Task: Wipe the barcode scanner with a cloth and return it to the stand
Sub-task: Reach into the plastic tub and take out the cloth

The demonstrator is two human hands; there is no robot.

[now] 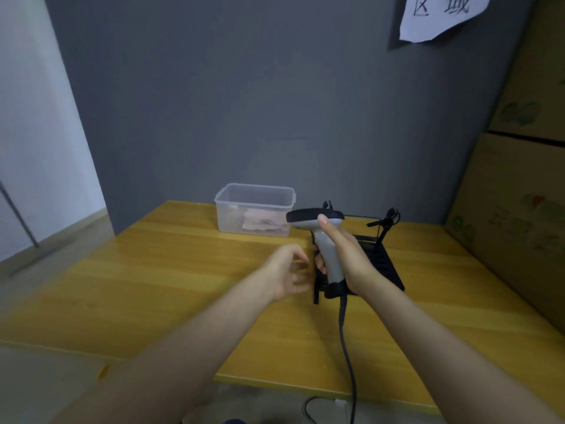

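My right hand [345,255] grips the grey handle of the barcode scanner [315,218], holding it upright above the table with its dark head pointing left. Its black cable [348,356] hangs down past the table's front edge. Just left of the handle, my left hand [289,270] is open and holds nothing. The black stand [382,261] lies flat behind my right hand, with a thin post and clip [388,220] rising at its back. A pale folded cloth [263,224] lies inside a clear plastic box [255,209] at the back of the table.
The yellow wooden table [153,286] stands against a grey wall. Stacked cardboard boxes [519,209] rise along the right side. A paper sign [440,16] hangs on the wall at upper right. Bare floor shows on the left.
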